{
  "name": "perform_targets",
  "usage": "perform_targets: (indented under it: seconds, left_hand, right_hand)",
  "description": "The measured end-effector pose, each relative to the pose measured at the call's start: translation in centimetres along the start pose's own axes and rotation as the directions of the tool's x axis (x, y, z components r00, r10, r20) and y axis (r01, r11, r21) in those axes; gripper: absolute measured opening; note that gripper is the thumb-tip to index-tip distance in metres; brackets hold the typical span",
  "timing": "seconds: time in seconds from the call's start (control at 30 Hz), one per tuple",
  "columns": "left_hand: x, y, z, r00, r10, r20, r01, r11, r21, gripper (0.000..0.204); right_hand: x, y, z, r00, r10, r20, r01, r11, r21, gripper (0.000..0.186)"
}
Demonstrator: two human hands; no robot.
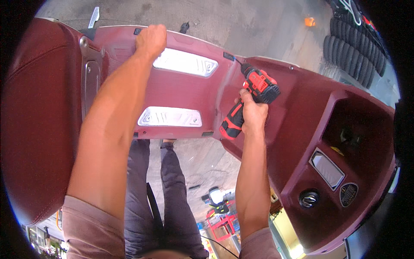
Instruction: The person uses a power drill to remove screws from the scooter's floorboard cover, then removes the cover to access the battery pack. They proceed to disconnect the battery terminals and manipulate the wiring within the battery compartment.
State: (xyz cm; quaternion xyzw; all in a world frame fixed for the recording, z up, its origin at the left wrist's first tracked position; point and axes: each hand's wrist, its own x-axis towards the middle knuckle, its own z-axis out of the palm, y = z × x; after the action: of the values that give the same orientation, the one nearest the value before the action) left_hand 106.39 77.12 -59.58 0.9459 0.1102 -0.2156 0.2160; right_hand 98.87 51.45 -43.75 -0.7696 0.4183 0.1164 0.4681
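Note:
My right hand [253,111] is wrapped round the grip of a red-and-black cordless drill [261,84]. The drill's thin bit points to the upper left, its tip close beside a small dark rectangular inset [228,56] on the far edge of a maroon scooter's footboard [185,93]; whether it touches cannot be told. My left hand [152,41] is closed in a fist over the footboard's far left edge, near another dark inset [137,31]. What its fingers hold, if anything, is hidden. A shiny metal foot plate [185,63] lies just right of it, and a second plate [170,117] sits nearer me.
The maroon seat [41,116] rises at the left. At the right stands the front panel with an open compartment [355,125] and a round ignition knob [309,199]. Beyond lie an orange object [309,21] and black ribbed pieces [355,52] on the floor.

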Motion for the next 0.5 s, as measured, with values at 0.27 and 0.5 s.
perform_targets:
  seconds: [0.27, 0.5]
  left_hand:
    - [2.4, -0.2, 0.1, 0.995, 0.019, 0.096, -0.021, 1.0, 0.023, 0.03]
    - [4.7, -1.2, 2.6, 0.977, 0.043, 0.208, -0.08, 0.981, 0.175, 0.02]
  right_hand:
    - [-2.6, 3.5, -2.0, 0.998, 0.044, 0.048, -0.046, 0.998, 0.031, 0.02]
    - [-5.8, 7.6, -5.0, 0.997, -0.003, 0.076, 0.006, 1.0, -0.03, 0.027]
